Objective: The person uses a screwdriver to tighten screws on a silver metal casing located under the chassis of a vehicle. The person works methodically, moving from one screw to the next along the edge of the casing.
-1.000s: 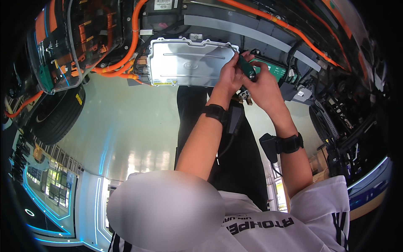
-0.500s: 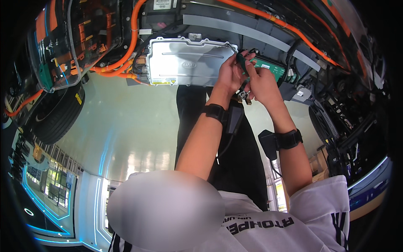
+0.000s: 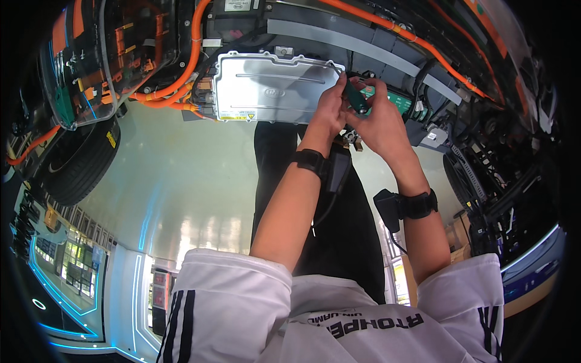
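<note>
A screwdriver-like tool with a dark green handle [image 3: 355, 98] slants at the right end of a silver metal casing [image 3: 266, 91]. Its thin dark shaft points up and left toward the casing's upper right corner; the tip is too small to make out. My left hand [image 3: 330, 109] is closed around the front of the tool, its fingers partly hidden. Around the handle's rear end my right hand [image 3: 382, 118] curves with thumb and fingers apart. Behind that hand lies a green circuit board [image 3: 399, 103]. A small metal bracket [image 3: 350, 138] shows just below my hands.
Thick orange cables [image 3: 195, 48] run left of the casing and across the top. A clear cover [image 3: 78, 66] encloses parts at the left. Tyres [image 3: 85, 163] flank the frame, and a black device is strapped to each forearm. Pale glossy floor [image 3: 187, 175] shows below.
My right hand has loosened from the handle, its fingers spreading apart. The handle has swung, its rear end now showing lower right. My left hand stays near the same spot.
</note>
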`<state>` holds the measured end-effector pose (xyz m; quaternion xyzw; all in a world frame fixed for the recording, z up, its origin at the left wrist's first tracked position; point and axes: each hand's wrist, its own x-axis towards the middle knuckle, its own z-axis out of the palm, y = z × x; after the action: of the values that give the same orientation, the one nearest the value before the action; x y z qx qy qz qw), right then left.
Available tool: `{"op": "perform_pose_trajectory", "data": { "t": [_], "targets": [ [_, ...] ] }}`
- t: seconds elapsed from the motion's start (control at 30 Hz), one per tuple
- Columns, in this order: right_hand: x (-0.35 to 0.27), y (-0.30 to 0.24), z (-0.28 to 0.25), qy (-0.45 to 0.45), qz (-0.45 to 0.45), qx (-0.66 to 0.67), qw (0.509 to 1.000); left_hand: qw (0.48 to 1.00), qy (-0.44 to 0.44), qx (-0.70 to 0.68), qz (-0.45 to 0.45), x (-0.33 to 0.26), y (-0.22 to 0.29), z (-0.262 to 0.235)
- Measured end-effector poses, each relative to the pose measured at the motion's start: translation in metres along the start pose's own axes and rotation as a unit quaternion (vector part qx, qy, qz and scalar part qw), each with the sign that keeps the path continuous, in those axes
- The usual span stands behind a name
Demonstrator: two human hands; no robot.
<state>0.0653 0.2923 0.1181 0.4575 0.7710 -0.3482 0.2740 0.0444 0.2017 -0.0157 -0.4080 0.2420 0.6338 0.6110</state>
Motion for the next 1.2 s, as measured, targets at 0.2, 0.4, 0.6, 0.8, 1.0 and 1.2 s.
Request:
{"op": "perform_pose_trajectory", "data": {
  "t": [0.2, 0.4, 0.6, 0.8, 1.0, 1.2],
  "targets": [
    [0.007, -0.008, -0.008, -0.051, 0.121, 0.061, 0.990, 0.993, -0.101, -0.056, -0.003, -0.005, 0.006, 0.004],
    [0.005, -0.003, 0.001, 0.042, 0.018, -0.039, 0.998, 0.999, -0.026, 0.000, 0.018, 0.000, 0.006, 0.006],
    [0.024, -0.003, 0.004, -0.028, 0.069, -0.095, 0.993, 0.989, 0.086, 0.121, -0.008, -0.003, 0.019, 0.011],
    [0.032, -0.006, 0.008, -0.035, -0.010, -0.186, 0.982, 0.929, 0.156, 0.332, -0.046, 0.005, 0.037, 0.020],
    [0.055, -0.001, 0.020, 0.010, -0.091, -0.288, 0.953, 0.861, 0.179, 0.473, 0.052, 0.026, 0.052, -0.003],
    [0.086, -0.004, -0.003, -0.173, 0.190, -0.041, 0.966, 0.709, 0.258, 0.495, 0.431, -0.082, 0.138, 0.003]
  ]
}}
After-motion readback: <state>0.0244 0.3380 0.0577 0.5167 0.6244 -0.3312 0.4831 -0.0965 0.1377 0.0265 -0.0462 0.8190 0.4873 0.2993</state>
